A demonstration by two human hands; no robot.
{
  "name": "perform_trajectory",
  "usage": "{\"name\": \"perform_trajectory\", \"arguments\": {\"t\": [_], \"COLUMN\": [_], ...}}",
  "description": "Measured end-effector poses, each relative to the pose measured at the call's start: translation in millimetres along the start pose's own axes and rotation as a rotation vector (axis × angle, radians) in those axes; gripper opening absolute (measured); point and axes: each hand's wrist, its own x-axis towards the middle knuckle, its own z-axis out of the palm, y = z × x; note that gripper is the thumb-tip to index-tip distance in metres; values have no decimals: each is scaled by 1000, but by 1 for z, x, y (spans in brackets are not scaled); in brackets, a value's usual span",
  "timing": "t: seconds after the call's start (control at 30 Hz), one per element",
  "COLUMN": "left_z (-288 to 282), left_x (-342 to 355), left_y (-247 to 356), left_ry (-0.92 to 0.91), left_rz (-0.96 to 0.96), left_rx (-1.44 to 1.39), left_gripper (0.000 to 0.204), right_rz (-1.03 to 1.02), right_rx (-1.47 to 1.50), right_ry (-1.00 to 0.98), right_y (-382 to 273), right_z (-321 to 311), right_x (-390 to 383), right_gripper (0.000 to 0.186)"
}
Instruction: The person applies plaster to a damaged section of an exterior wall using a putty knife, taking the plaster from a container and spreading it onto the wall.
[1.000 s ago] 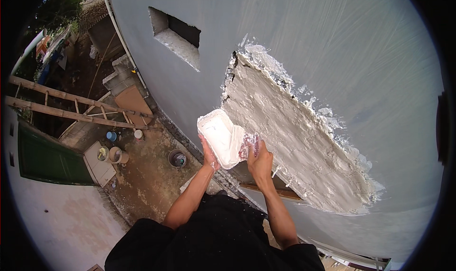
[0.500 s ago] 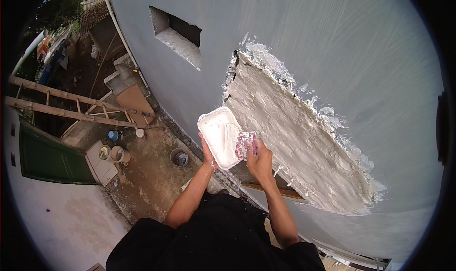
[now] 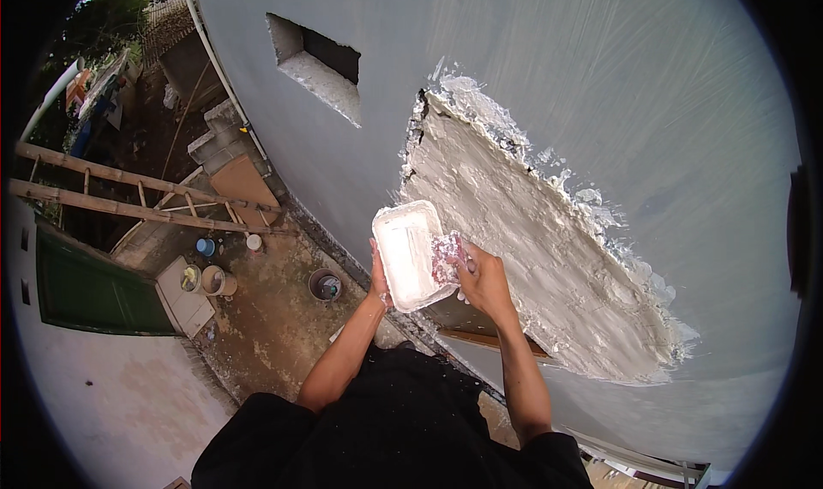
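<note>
My left hand (image 3: pixel 377 279) grips the edge of a white rectangular tub (image 3: pixel 403 249) coated inside with pale filler. My right hand (image 3: pixel 484 279) is closed on a red-handled scraper (image 3: pixel 447 256), smeared with white material, at the tub's right side; part of its blade is hard to make out. Just beyond them lies a rough patch of cream filler (image 3: pixel 549 266) on the grey wall (image 3: pixel 643 103), with ragged white edges and a dark crack at its upper left.
A square hole (image 3: pixel 330 60) is in the wall at upper left. Down on the stained ground are buckets (image 3: pixel 218 282), a blue container (image 3: pixel 205 247) and a brown board (image 3: pixel 231 180). A bamboo ladder (image 3: pixel 103 199) spans the left side, near a green door (image 3: pixel 94 279).
The tub and both my hands have moved slightly right, and my right hand is a little lower relative to the tub's top, still holding the scraper.
</note>
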Motion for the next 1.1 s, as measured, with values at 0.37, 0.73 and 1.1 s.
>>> {"name": "perform_trajectory", "arguments": {"t": [0.37, 0.73, 1.1], "left_z": [7, -9, -11], "left_x": [0, 0, 4], "left_y": [4, -1, -3], "left_ry": [7, -52, 63], "left_rz": [-40, -47, -45], "left_rx": [0, 58, 207], "left_gripper": [85, 83, 87], "right_rz": [28, 88, 275], "right_rx": [298, 408, 813], "right_ry": [-49, -178, -137], "right_y": [15, 9, 23], "right_z": [14, 29, 42], "right_x": [8, 12, 12], "right_gripper": [20, 24, 28]}}
